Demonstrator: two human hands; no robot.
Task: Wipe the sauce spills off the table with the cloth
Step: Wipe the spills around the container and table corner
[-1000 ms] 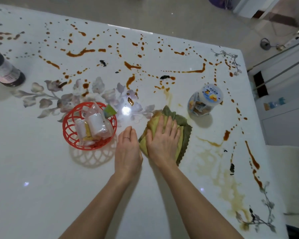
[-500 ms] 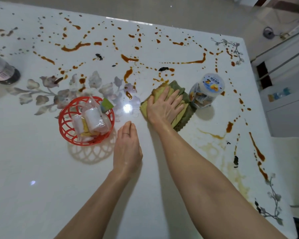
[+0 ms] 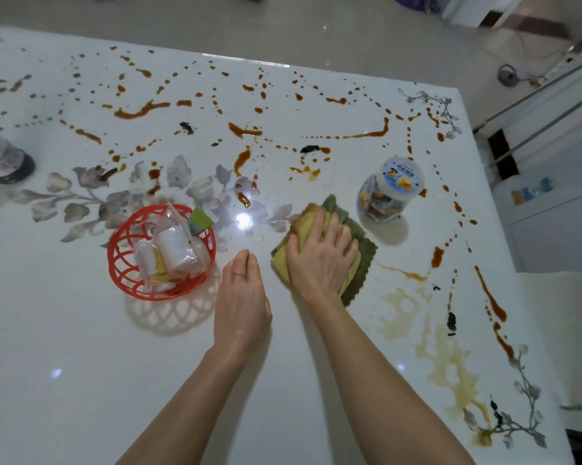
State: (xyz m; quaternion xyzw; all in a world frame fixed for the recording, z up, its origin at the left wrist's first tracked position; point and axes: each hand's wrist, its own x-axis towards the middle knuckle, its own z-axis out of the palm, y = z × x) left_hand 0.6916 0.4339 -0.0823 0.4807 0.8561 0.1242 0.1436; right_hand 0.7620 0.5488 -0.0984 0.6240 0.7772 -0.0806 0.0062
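Pressing cloth (image 3: 366,253) with spread right hand (image 3: 319,260), left hand (image 3: 241,300) flat on table (image 3: 81,347), jar (image 3: 388,193) lid writing unreadable, sauce spills (image 3: 142,110) beyond.

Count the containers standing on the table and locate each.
3: a red basket left of the left hand, a lidded jar right of the cloth, a dark bottle at the frame's left edge, partly cut off.

Folded yellow-green cloth (image 3: 350,226) flat on sauce-splattered table (image 3: 81,330)
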